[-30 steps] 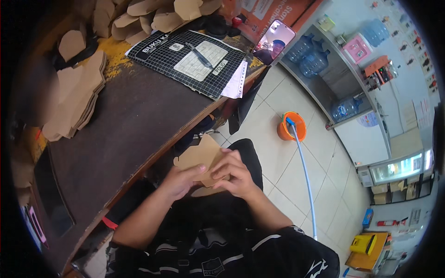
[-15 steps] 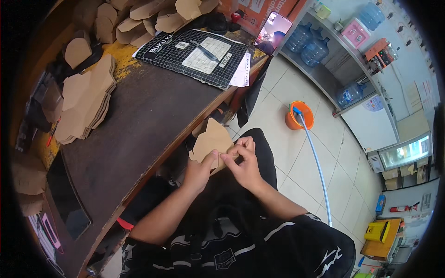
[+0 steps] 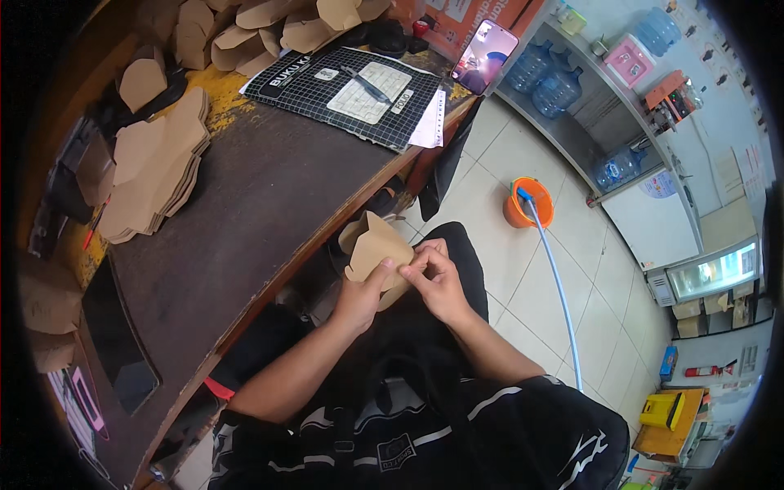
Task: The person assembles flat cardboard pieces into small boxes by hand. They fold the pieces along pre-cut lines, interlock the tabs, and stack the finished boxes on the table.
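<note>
Between my hands, above my lap, is a brown cardboard food box (image 3: 377, 247), partly folded, with its flaps standing up and its top open. My left hand (image 3: 364, 296) grips its near left side, thumb pressed flat on the front panel. At the right edge my right hand (image 3: 438, 284) pinches the card between thumb and fingers; some of those fingertips are hidden behind it. On the dark table to the left lies a stack of flat cardboard box blanks (image 3: 157, 167). Several folded brown boxes (image 3: 245, 41) are heaped at the table's far end.
A black gridded book (image 3: 343, 98) with a pen (image 3: 367, 85) on it lies by the far table corner, beside a propped phone (image 3: 484, 55). The table's edge (image 3: 269, 292) runs close to my left forearm. On the tiled floor stands an orange bucket (image 3: 516, 214) with a blue-handled mop (image 3: 555, 286).
The box has opened out from a flatter shape, and its inside now shows between the flaps. Both hands keep hold, with my right fingers shifted slightly along the edge.
</note>
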Action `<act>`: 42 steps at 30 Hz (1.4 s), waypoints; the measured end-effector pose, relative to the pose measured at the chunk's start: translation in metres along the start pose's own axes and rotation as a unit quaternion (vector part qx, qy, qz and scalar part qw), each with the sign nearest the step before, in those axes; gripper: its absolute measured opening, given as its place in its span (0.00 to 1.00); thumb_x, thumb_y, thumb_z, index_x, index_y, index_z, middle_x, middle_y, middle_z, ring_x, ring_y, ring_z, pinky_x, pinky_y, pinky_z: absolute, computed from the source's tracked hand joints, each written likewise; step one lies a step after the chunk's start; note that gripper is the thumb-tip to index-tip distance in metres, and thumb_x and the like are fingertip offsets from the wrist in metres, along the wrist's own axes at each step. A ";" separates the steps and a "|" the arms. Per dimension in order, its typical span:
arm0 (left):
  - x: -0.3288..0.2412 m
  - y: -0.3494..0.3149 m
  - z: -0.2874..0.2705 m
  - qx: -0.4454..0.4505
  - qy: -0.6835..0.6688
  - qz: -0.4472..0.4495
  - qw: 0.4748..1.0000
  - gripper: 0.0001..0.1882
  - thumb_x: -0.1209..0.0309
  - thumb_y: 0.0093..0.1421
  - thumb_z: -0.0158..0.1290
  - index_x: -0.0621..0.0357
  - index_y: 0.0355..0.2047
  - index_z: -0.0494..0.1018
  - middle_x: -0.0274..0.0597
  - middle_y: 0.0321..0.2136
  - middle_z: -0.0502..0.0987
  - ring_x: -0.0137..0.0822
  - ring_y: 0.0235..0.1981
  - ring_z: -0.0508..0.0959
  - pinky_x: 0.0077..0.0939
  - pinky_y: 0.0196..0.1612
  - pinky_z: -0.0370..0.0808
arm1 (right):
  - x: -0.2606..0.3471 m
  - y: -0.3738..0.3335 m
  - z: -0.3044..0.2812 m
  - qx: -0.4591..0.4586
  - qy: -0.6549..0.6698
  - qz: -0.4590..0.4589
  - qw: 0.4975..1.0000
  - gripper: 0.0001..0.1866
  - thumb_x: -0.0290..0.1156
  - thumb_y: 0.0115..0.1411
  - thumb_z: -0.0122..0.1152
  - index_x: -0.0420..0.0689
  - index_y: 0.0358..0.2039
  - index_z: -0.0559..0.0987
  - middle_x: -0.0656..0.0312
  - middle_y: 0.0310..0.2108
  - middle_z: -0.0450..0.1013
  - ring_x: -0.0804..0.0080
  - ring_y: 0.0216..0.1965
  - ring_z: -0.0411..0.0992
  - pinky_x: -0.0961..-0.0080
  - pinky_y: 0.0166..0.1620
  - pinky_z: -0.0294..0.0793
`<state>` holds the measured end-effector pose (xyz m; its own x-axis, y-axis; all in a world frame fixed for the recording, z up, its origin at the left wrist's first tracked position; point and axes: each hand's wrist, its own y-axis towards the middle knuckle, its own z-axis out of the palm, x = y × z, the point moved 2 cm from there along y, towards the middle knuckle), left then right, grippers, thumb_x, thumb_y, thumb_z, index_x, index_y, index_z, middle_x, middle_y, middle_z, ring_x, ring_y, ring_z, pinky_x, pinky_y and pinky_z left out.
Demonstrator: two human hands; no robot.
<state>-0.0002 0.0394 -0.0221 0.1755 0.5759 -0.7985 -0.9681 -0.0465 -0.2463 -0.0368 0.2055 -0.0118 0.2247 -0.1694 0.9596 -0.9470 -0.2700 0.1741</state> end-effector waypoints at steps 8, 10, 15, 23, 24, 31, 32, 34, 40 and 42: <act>-0.003 -0.006 0.004 0.099 -0.103 -0.095 0.985 0.25 0.71 0.73 0.57 0.59 0.66 0.66 0.40 0.60 0.74 0.35 0.62 0.75 0.35 0.64 0.73 | -0.009 0.008 0.006 0.011 0.182 0.064 0.981 0.23 0.24 0.63 0.73 0.47 0.49 0.67 0.65 0.47 0.64 0.74 0.49 0.64 0.71 0.59 0.66; -0.002 -0.003 0.002 0.118 -0.079 -0.102 0.985 0.26 0.72 0.72 0.57 0.59 0.67 0.65 0.41 0.61 0.74 0.36 0.63 0.75 0.37 0.66 0.73 | -0.015 0.010 -0.003 0.035 0.113 0.046 0.992 0.23 0.28 0.68 0.68 0.44 0.58 0.67 0.64 0.53 0.67 0.72 0.55 0.65 0.70 0.64 0.65; -0.013 0.003 -0.006 0.153 0.097 -0.110 0.977 0.27 0.74 0.69 0.60 0.62 0.66 0.68 0.41 0.58 0.77 0.34 0.57 0.78 0.36 0.62 0.75 | 0.016 0.028 -0.027 0.058 0.160 0.127 0.977 0.18 0.32 0.73 0.62 0.39 0.59 0.75 0.60 0.54 0.77 0.75 0.53 0.74 0.73 0.59 0.72; -0.022 0.010 -0.015 0.093 0.015 -0.094 0.991 0.23 0.75 0.65 0.64 0.61 0.60 0.74 0.39 0.51 0.82 0.32 0.51 0.83 0.33 0.57 0.79 | 0.016 0.026 -0.004 -0.073 -0.061 -0.072 0.993 0.07 0.20 0.60 0.72 0.43 0.40 0.87 0.65 0.31 0.76 0.75 0.35 0.75 0.76 0.40 0.74; -0.021 0.014 -0.017 0.079 0.021 -0.063 0.995 0.22 0.75 0.65 0.64 0.61 0.59 0.75 0.38 0.50 0.82 0.32 0.51 0.83 0.32 0.57 0.79 | 0.019 0.024 -0.001 -0.088 -0.171 -0.150 0.970 0.07 0.19 0.59 0.72 0.43 0.38 0.87 0.64 0.30 0.75 0.73 0.35 0.74 0.76 0.40 0.74; -0.029 0.013 -0.026 0.057 0.123 -0.024 0.991 0.13 0.76 0.63 0.63 0.63 0.48 0.80 0.39 0.42 0.84 0.31 0.42 0.84 0.28 0.46 0.80 | 0.031 0.037 -0.015 0.169 -0.096 -0.142 0.971 0.16 0.26 0.59 0.75 0.49 0.49 0.89 0.61 0.35 0.71 0.68 0.38 0.71 0.72 0.43 0.72; -0.029 0.013 -0.026 0.063 0.138 -0.021 0.988 0.14 0.76 0.63 0.63 0.64 0.49 0.80 0.39 0.42 0.84 0.31 0.42 0.84 0.28 0.46 0.80 | 0.033 0.039 -0.018 0.192 -0.105 -0.135 0.966 0.17 0.26 0.60 0.74 0.49 0.50 0.89 0.62 0.34 0.71 0.69 0.37 0.70 0.72 0.41 0.71; -0.030 0.012 -0.029 0.082 0.166 -0.024 0.982 0.15 0.74 0.62 0.64 0.64 0.49 0.80 0.39 0.42 0.84 0.31 0.42 0.84 0.28 0.47 0.80 | 0.039 0.043 -0.017 0.254 -0.124 -0.121 0.952 0.16 0.27 0.62 0.73 0.48 0.50 0.88 0.63 0.30 0.69 0.71 0.32 0.67 0.72 0.39 0.70; -0.026 0.012 -0.023 0.075 0.246 0.002 0.966 0.17 0.72 0.63 0.65 0.66 0.50 0.80 0.41 0.43 0.85 0.30 0.42 0.84 0.28 0.48 0.79 | 0.041 0.051 -0.019 0.328 -0.115 -0.015 0.938 0.05 0.24 0.65 0.68 0.40 0.37 0.78 0.68 0.25 0.66 0.78 0.29 0.63 0.76 0.36 0.66; -0.026 0.011 -0.021 0.073 0.267 0.007 0.961 0.17 0.71 0.63 0.65 0.66 0.51 0.80 0.41 0.42 0.85 0.30 0.42 0.83 0.28 0.48 0.79 | 0.036 0.054 -0.020 0.325 -0.111 -0.023 0.939 0.09 0.23 0.65 0.66 0.40 0.31 0.73 0.69 0.24 0.65 0.79 0.29 0.63 0.76 0.35 0.67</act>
<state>-0.0116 0.0069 -0.0158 0.1904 0.0729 -0.9790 -0.9791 0.0864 -0.1840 -0.0842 0.2044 0.0362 0.3722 -0.3178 0.8720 -0.6106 -0.7914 -0.0278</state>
